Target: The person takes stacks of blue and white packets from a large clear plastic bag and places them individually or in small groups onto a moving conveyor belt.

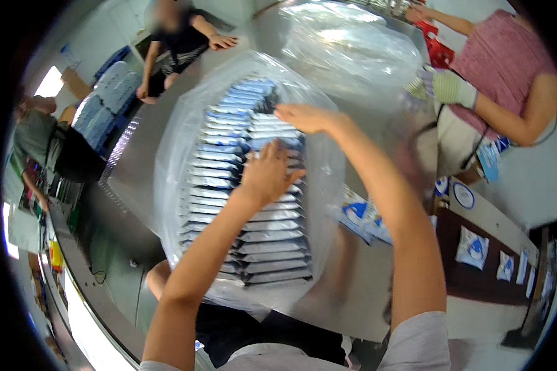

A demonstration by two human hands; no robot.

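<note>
A large clear plastic bag [169,179] lies on the metal table in front of me. Inside it, silver and blue sealed packets [272,237] stand on edge in two long rows. My left hand [266,172] rests on the right-hand row, fingers spread over the packets' top edges. Farther up, my right hand [308,118] reaches in from the right with fingers stretched out, its fingertips at the far packets of that row. Neither hand grips a packet that I can make out. My left forearm hides part of the left-hand row.
More clear plastic bags [356,46] lie at the table's far end. Loose blue-and-white packets [360,213] sit right of my bag. A person in striped gloves [450,88] works at the right; another [189,37] sits at the far left. A brown conveyor belt [458,276] carries packets at the lower right.
</note>
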